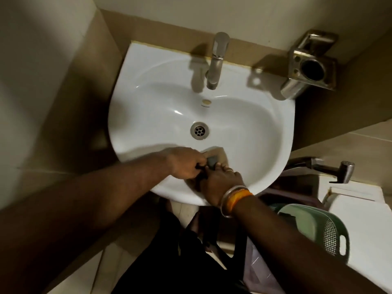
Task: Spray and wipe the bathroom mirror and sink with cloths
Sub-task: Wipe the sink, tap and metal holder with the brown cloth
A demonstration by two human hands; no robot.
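Both hands meet at the near rim of the white sink (265, 132), just inside its front edge. The left hand (184, 163) has its fingers curled in a narrow grip on a small dark object (211, 162), too blurred to name. The right hand (220, 183) comes in from the other side with its fingertips touching the same object; how firmly its own grip holds cannot be told. A pale cloth (218, 152) lies under and behind the hands on the basin's inner slope, its corner pointing toward the drain (199, 130).

The rest of the basin is bare, from the drain back to the tap (217, 60) at the rear edge. A metal holder (311, 66) is fixed to the wall to the right of the tap, clear of the sink. The sink's left edge has a gap between it and the tiled wall. On the right, a green basket (318, 228) sits below and just beside the rim, and a hand sprayer (339, 168) is a little farther right.
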